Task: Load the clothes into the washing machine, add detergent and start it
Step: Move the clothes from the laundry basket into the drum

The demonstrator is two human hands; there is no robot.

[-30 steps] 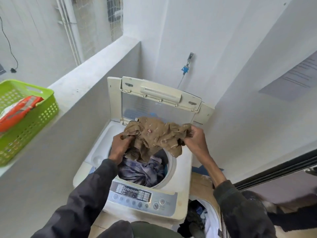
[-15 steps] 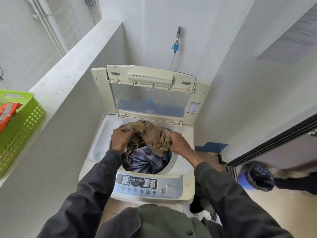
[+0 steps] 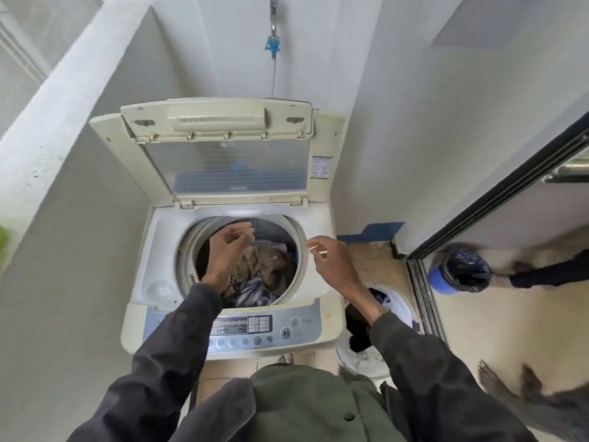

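Note:
A top-loading washing machine (image 3: 159,250) stands in front of me with its lid (image 3: 223,154) propped up. A brown garment (image 3: 264,266) lies in the drum on top of bluish striped clothes (image 3: 251,291). My left hand (image 3: 228,253) hovers over the drum opening with relaxed fingers and holds nothing. To the right, my right hand (image 3: 331,263) is over the drum's right rim, also empty with loosely spread fingers. The control panel (image 3: 255,330) sits at the machine's front edge.
A white laundry basket (image 3: 398,301) with dark clothes stands on the floor right of the machine. A tap (image 3: 273,17) with a blue fitting is on the back wall. A concrete ledge (image 3: 47,122) runs along the left. A sliding door frame (image 3: 497,199) and a blue bin (image 3: 459,271) are at right.
Both hands let go of the brown garment, which now lies in the drum. The hands have lifted apart above the opening, and the view has tilted downward.

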